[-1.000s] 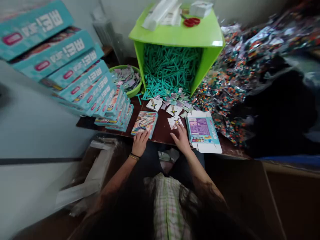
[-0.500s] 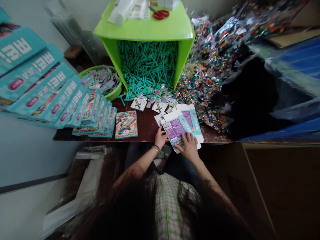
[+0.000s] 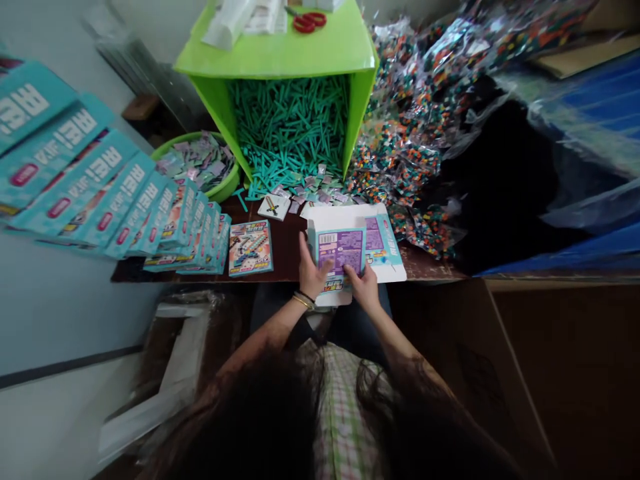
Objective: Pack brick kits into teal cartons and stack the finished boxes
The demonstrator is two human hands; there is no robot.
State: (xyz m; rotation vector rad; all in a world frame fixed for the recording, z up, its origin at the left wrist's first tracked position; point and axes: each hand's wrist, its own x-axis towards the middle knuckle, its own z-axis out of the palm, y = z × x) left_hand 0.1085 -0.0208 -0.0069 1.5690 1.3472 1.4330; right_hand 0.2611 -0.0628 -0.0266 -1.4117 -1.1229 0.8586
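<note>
Between my hands is a flattened cardboard box (image 3: 340,250), teal and purple with white flaps, held at the table's front edge. My left hand (image 3: 313,272) grips its left side, thumb across the printed face. My right hand (image 3: 364,285) holds the lower right side, thumb also on the face; the other fingers are partly hidden behind the card. A second flat box (image 3: 393,257) lies under and to the right of it. To the left a finished-looking printed box (image 3: 250,248) lies on the table. A white card with a sword picture (image 3: 275,207) lies beyond it.
A green bin (image 3: 280,57) full of teal plastic sticks stands behind, red scissors (image 3: 309,23) on top. Stacked teal boxes (image 3: 135,193) line the left, beside a green basket (image 3: 227,187) of small packets. Bags of coloured pieces (image 3: 405,147) heap up at right.
The upper flat box has come away from the one beneath, turned more upright and shifted left. Both hands now grip its sides; the right hand no longer lies flat across it.
</note>
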